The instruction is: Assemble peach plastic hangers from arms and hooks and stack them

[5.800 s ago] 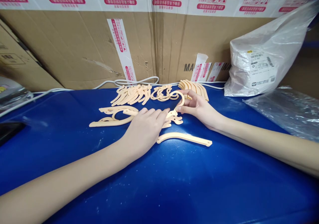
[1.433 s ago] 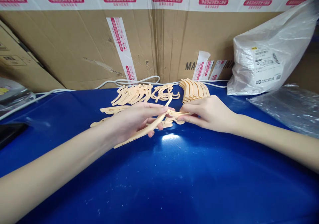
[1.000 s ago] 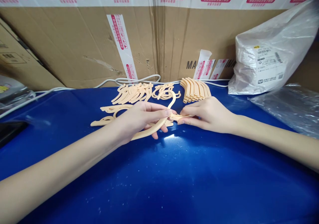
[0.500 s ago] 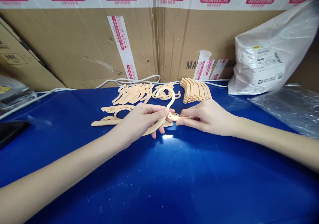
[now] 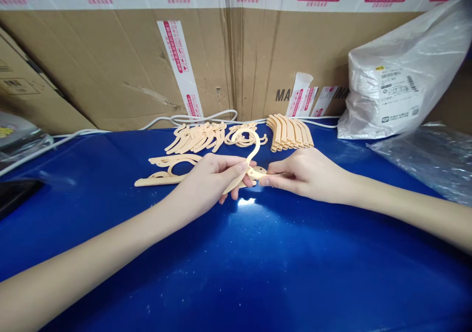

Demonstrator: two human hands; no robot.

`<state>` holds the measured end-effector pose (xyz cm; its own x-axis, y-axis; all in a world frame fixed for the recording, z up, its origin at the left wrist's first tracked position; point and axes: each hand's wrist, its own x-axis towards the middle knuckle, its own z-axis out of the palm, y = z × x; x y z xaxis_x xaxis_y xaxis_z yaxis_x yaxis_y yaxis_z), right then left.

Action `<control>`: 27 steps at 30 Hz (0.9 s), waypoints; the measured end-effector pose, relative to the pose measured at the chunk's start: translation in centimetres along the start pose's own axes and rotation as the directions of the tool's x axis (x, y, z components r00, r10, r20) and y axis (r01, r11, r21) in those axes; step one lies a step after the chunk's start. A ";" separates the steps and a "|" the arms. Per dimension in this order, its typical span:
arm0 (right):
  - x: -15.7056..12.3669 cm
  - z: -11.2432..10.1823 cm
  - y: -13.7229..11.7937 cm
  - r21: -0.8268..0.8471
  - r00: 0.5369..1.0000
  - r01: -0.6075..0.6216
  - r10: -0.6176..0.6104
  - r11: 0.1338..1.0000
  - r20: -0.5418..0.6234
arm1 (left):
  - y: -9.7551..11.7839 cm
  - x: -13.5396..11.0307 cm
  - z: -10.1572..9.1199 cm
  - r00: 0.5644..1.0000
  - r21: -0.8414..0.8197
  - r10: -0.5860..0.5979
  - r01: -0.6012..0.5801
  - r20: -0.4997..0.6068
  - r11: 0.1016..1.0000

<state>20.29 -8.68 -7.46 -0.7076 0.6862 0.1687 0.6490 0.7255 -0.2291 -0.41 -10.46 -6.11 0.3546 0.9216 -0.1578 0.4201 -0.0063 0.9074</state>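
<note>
A cream plastic clothes hanger [image 5: 254,147] is held up between both hands, its curved hook pointing upward. My left hand [image 5: 214,177] pinches it at the base of the hook, with one arm piece running under the palm. My right hand [image 5: 300,174] is closed round the other arm piece, close to the joint; the fingers cover most of that piece. Behind and below my left hand, folded cream hangers [image 5: 157,180] lie on the blue table [image 5: 236,258], partly hidden by the hand.
At the back lie loose arm pieces [image 5: 195,137], a heap of hooks [image 5: 239,140] and a neat row of curved arm pieces [image 5: 289,133]. A white cable [image 5: 155,123] runs along cardboard boxes [image 5: 121,71]. A white plastic bag [image 5: 391,86] stands right; a dark object [image 5: 18,196] lies left.
The arm piece under my left palm has swung in closer beneath the hand, and less of it shows. My right hand keeps nearly the same place and grip.
</note>
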 end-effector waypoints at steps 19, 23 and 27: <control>-0.1 -0.7 0.2 0.131 0.995 0.089 -0.096 0.987 0.042 | -0.5 -1.4 0.5 0.976 0.330 0.215 -0.215 0.039 0.919; -0.1 -0.7 0.0 0.057 0.992 0.125 -0.124 0.991 -0.015 | -0.8 -2.6 0.9 0.935 0.539 0.347 -0.328 0.071 0.776; 0.1 -0.5 0.2 -0.141 0.962 0.180 -0.204 0.974 -0.182 | -1.0 -2.7 1.0 0.943 0.648 0.327 -0.283 0.055 0.707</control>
<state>20.49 -8.44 -6.97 -0.7620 0.5219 0.3834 0.5441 0.8370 -0.0580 -0.96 -13.34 -6.99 0.5181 0.8459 0.1264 0.7382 -0.5169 0.4334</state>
